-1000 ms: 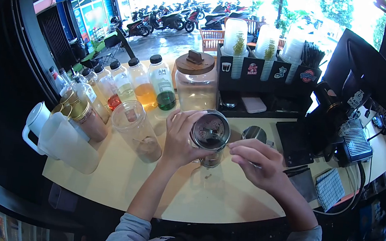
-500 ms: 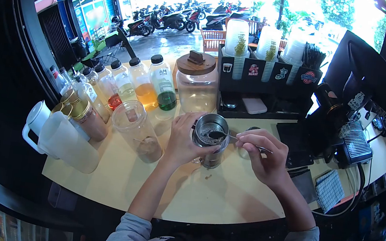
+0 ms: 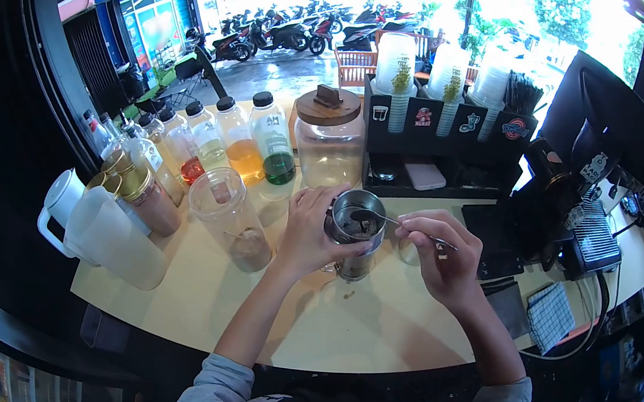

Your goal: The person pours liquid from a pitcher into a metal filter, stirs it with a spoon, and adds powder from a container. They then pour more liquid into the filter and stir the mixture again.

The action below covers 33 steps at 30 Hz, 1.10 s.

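Observation:
My left hand [image 3: 308, 233] grips a round metal filter cup [image 3: 358, 220] that sits on top of a glass [image 3: 352, 266] on the beige counter [image 3: 370, 329]. A small metal spoon [image 3: 385, 219] is pinched in my right hand [image 3: 439, 253]; its bowl dips into the cup's open top, over dark grounds. Part of a small metal lid [image 3: 410, 252] shows behind my right hand.
Left of the cup stand a clear plastic jar [image 3: 232, 218], a white jug [image 3: 102, 233] and a row of syrup bottles [image 3: 241, 146]. Behind are a large glass jar with a wooden lid [image 3: 328, 138] and a black cup rack [image 3: 444, 136]. A grinder and monitor [image 3: 577, 178] stand right.
The cup was tilted toward me a second ago; it now stands upright on the glass. My right hand rose from the counter and put the spoon into the cup.

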Available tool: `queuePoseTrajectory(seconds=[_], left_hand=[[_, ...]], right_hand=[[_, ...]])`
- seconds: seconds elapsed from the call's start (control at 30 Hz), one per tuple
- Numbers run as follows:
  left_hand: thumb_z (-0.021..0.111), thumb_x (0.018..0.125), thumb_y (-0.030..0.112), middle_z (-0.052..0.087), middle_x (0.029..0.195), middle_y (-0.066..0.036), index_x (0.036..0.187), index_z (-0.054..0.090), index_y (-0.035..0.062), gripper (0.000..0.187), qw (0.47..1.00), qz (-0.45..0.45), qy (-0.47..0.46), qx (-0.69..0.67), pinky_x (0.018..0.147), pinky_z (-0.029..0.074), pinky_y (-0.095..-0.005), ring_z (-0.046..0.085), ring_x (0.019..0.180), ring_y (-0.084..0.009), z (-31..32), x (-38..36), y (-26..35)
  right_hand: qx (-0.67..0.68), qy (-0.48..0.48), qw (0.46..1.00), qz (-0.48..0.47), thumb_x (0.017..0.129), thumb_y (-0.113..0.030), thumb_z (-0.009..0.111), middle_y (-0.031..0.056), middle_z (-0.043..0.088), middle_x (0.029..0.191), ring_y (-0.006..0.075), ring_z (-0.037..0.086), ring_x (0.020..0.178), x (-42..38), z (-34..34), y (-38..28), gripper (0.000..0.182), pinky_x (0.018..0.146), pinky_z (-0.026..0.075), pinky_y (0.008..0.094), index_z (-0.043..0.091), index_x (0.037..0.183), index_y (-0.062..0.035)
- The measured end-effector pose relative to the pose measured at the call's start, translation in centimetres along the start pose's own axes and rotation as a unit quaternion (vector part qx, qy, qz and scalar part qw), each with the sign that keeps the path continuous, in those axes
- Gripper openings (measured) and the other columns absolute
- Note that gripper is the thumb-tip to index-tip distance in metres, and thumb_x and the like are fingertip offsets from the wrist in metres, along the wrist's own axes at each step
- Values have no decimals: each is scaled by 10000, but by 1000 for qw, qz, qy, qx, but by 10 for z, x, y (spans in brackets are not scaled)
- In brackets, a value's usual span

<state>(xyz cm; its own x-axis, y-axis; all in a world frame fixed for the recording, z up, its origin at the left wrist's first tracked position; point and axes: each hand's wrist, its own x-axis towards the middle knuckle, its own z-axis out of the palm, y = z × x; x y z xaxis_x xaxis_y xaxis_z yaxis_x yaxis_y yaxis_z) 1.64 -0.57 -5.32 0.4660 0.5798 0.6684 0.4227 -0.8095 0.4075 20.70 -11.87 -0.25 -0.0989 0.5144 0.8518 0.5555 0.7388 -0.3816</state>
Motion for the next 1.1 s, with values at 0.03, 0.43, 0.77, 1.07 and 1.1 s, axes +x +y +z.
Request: queuePoseTrajectory(seconds=[0.03, 0.43, 0.77, 1.07, 1.1], left_hand=[[895, 528, 392, 608, 1140, -78, 1236, 541, 78, 852, 1000, 0, 0, 0, 1030, 326, -430, 558, 1110, -258, -1, 0, 0], [737, 771, 156, 619, 1018, -43, 1087, 644, 96, 335, 988, 146, 50, -21, 987, 382, -422, 571, 988, -238, -25, 15, 23], [731, 758, 60, 602, 857, -44, 957, 670, 86, 210, 980, 174, 89, -40, 850, 467, -396, 587, 851, -254, -15, 16, 15], [737, 776, 2, 685, 821, -92, 865, 665, 9, 114, 972, 71, 203, -91, 622, 513, -291, 683, 743, -211, -15, 16, 14], [737, 776, 2, 685, 821, -92, 865, 665, 9, 114, 972, 71, 204, -91, 622, 513, -291, 683, 743, -211, -15, 16, 14]], right_hand=[[0, 0, 1000, 0, 846, 10, 660, 126, 663, 919, 211, 672, 809, 1, 0, -1, 118, 676, 556, 289, 630, 960, 5], [-50, -114, 992, -15, 784, 65, 609, 118, 608, 1047, 310, 641, 860, 19, 13, -2, 303, 699, 531, 373, 557, 1068, -25], [-28, -132, 989, 67, 842, 33, 578, 135, 593, 1033, 303, 630, 893, 22, -2, 2, 302, 719, 523, 348, 557, 1137, -27], [-161, -155, 893, 391, 952, -161, 493, 181, 644, 876, 321, 632, 853, -90, -41, 128, 213, 759, 481, 371, 593, 977, 26], [-161, -155, 893, 390, 952, -161, 493, 181, 644, 876, 321, 632, 853, -97, -42, 132, 213, 759, 481, 371, 593, 977, 26]])
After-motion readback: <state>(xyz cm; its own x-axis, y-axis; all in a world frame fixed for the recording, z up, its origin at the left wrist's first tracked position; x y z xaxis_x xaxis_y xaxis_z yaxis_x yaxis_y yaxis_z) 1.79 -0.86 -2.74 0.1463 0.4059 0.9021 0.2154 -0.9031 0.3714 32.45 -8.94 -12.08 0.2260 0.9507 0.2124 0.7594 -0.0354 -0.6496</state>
